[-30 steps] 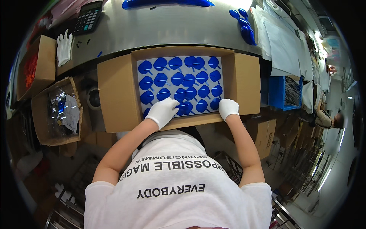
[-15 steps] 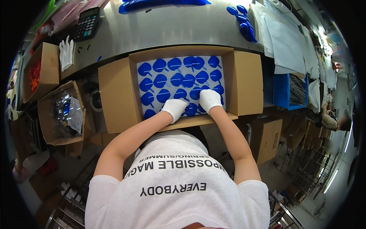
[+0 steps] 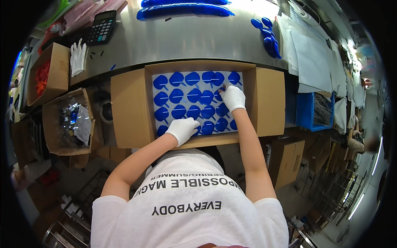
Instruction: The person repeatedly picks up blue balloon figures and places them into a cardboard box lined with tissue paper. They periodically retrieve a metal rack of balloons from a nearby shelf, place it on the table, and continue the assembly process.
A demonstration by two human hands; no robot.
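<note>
An open cardboard box (image 3: 198, 66) in front of me holds a white sheet (image 3: 158, 73) with rows of glossy blue lenses (image 3: 176, 95), each rounded with a small stem. My right hand (image 3: 233, 98), in a white glove, reaches over the right part of the rows. Its bent fingertips close at the edge of a blue lens (image 3: 218, 95) in the second row from the far side. Also gloved in white, my left hand (image 3: 183, 130) is low over the near rows, fingers drawn together. What lies under its fingertips is hidden.
Beyond the box is a metal table (image 3: 186, 41) with long blue bundles (image 3: 186, 11), a blue lens cluster (image 3: 271, 41), a calculator (image 3: 102, 28) and a spare white glove (image 3: 77, 58). Cartons (image 3: 56, 74) stand left; a blue bin (image 3: 305, 109) and white sheets (image 3: 308, 62) are right.
My right hand has moved away from me, from the near rows to the second row from the far side. My left hand has shifted slightly left and nearer to me. The view has tilted a little.
</note>
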